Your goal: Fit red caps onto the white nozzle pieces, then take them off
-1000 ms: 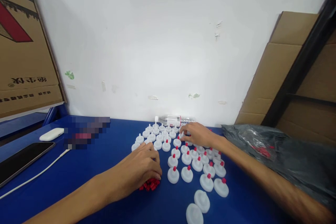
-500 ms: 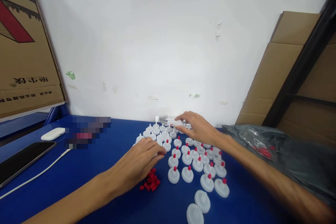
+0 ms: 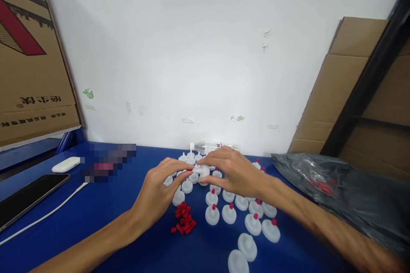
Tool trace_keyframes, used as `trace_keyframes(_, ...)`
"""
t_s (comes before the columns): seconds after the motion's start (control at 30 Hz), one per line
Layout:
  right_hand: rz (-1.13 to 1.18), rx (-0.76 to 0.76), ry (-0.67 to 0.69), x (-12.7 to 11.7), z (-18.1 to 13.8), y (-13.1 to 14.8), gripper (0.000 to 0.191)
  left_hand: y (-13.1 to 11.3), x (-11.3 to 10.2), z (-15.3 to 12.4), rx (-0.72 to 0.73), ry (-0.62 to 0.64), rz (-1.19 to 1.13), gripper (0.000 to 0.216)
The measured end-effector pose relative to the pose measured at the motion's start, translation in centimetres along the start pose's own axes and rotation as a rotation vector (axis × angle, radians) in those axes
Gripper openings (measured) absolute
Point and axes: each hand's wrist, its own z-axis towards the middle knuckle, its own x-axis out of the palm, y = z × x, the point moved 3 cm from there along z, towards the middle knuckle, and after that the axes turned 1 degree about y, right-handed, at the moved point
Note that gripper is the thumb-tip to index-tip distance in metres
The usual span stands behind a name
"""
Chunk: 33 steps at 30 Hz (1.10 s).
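A white nozzle lid [image 3: 203, 171], a round disc with a thin spout, is tilted in the fingers of my right hand [image 3: 232, 172], its spout pointing left. My left hand [image 3: 160, 185] pinches a small red tip cap, mostly hidden by the fingers, against the end of that spout. Below my left hand lies a loose pile of red tip caps [image 3: 185, 221]. White lids with bare spouts [image 3: 187, 186] stand behind and under my hands. To the right are several lids wearing red tips [image 3: 229, 213], some hidden by my right forearm.
A clear bottle [image 3: 209, 146] lies by the wall. Two lids [image 3: 238, 261] sit at the front edge. On the left are a phone [image 3: 32, 196], a white case [image 3: 66, 164] and a cable [image 3: 48, 213]. A grey plastic bag [image 3: 352, 192] covers the right side.
My right hand has come from the back by the bottle toward the left and nearer, bringing a white lid. My left hand has risen slightly to meet it.
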Motion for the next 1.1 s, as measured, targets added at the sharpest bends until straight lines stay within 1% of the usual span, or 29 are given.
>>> trace_keyframes(0.1,-0.056,-0.012,-0.045,-0.1,0.0,0.2,0.035,0.1,0.0,-0.2,-0.071,-0.017,-0.049,0.013)
trace_keyframes(0.2,-0.083,-0.021,-0.060,-0.1,0.0,0.2,0.036,0.2,-0.2,-0.3,-0.134,-0.073,-0.063,0.012)
trace_keyframes(0.3,-0.081,-0.043,-0.074,-0.1,-0.2,0.1,0.036,0.1,-0.3,-0.2,-0.145,-0.081,-0.074,0.011)
trace_keyframes(0.43,-0.150,-0.128,-0.073,0.1,-0.2,0.4,0.039,0.2,-0.2,0.0,-0.109,-0.026,-0.025,0.012)
trace_keyframes(0.5,-0.243,-0.182,-0.065,0.2,-0.1,0.9,0.039,0.2,-0.2,0.1,-0.040,0.017,0.062,0.015)
trace_keyframes(0.57,-0.330,-0.228,-0.063,0.2,0.0,1.5,0.037,0.0,-0.1,0.1,0.067,0.081,0.136,0.017)
trace_keyframes(0.63,-0.375,-0.257,-0.068,0.3,0.0,2.1,0.035,-0.3,0.1,0.0,0.132,0.151,0.159,0.020)
trace_keyframes(0.73,-0.376,-0.275,-0.064,0.4,0.0,2.8,0.033,-0.5,0.1,-0.2,0.111,0.204,0.140,0.024)
trace_keyframes(0.87,-0.376,-0.280,-0.032,0.6,0.0,2.9,0.030,-0.4,0.3,-0.5,0.100,0.219,0.144,0.031)
trace_keyframes(0.97,-0.356,-0.277,-0.026,0.4,0.1,2.3,0.027,-0.3,0.4,-0.4,0.134,0.194,0.177,0.026)
trace_keyframes(1.03,-0.299,-0.228,-0.007,0.2,0.3,1.5,0.023,-0.4,0.3,0.0,0.142,0.159,0.210,0.019)
trace_keyframes(1.1,-0.243,-0.127,0.014,-0.2,0.3,0.1,0.018,-0.6,0.1,0.3,0.143,0.129,0.237,0.015)
